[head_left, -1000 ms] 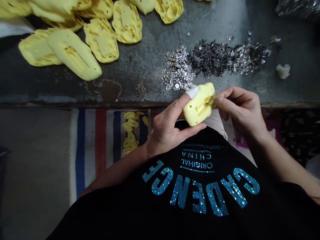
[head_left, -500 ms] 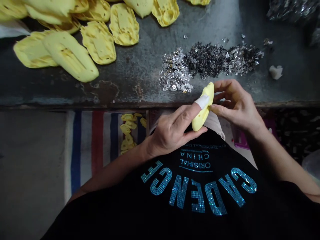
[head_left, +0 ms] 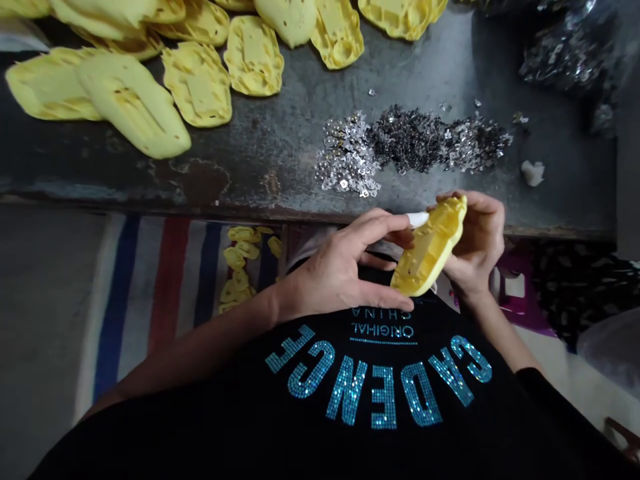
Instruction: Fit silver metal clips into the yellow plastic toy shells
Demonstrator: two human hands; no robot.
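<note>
Over my lap, in front of the bench edge, a yellow moulded plastic shell (head_left: 431, 250) is tilted with its hollow, ribbed inside facing up and left. My right hand (head_left: 477, 237) grips it from the right, fingers partly hidden behind it. My left hand (head_left: 345, 263) has its white-wrapped fingertip on the shell's upper left edge and its thumb by the lower end. Beyond my hands, a pile of small shiny metal clips (head_left: 410, 143) lies on the dark bench. More yellow shells (head_left: 197, 87) lie at the upper left, some hollow side up, some overlapping.
The dark bench (head_left: 280, 153) has a worn front edge. Bagged metal pieces (head_left: 565, 57) stand at the far right, near a small white scrap (head_left: 533, 173). Below, several yellow pieces (head_left: 240, 267) lie by a striped sheet (head_left: 167, 287). Something magenta (head_left: 520, 293) is beneath the bench's right side.
The shell has turned from its smooth outer side to its hollow inside. My right hand has closed around its right side; my left fingers have shifted to its left edge.
</note>
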